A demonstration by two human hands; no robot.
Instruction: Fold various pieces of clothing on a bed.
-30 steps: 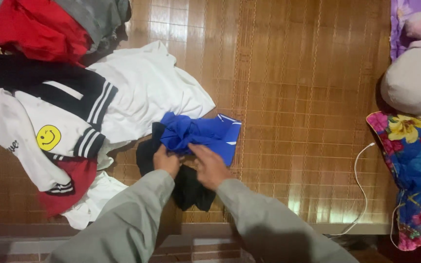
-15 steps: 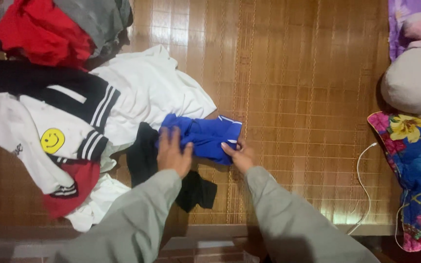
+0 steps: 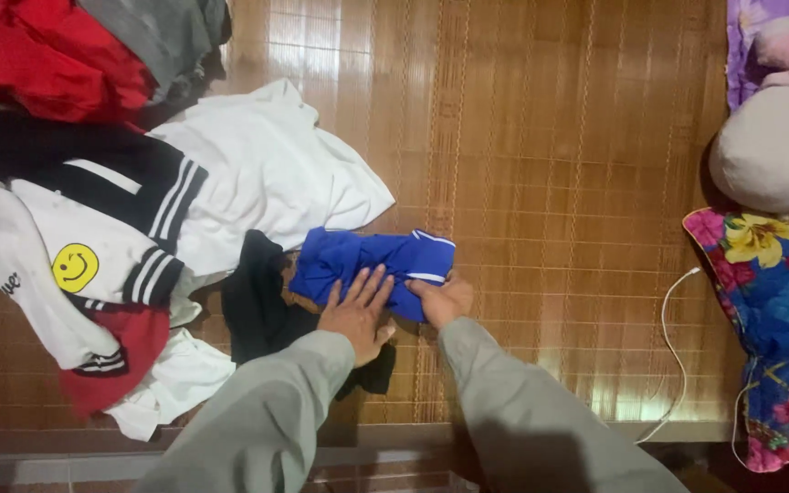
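A blue garment with white trim (image 3: 372,258) lies folded into a small bundle on the bamboo mat (image 3: 550,164). My left hand (image 3: 356,310) lies flat on its near left part, fingers spread. My right hand (image 3: 442,298) grips the bundle's near right edge. A black garment (image 3: 253,306) lies partly under the blue one and under my left arm. Both arms wear grey-green sleeves.
A heap of clothes fills the left side: a white shirt (image 3: 267,164), a black-and-white striped top with a yellow smiley patch (image 3: 75,267), red (image 3: 38,50) and grey pieces. At right are a floral quilt (image 3: 778,301), a grey plush toy (image 3: 769,151) and a white cable (image 3: 673,347).
The blue garment has been folded smaller. My left hand shifted right onto its near part and now presses flat. My right hand stays at the right edge.
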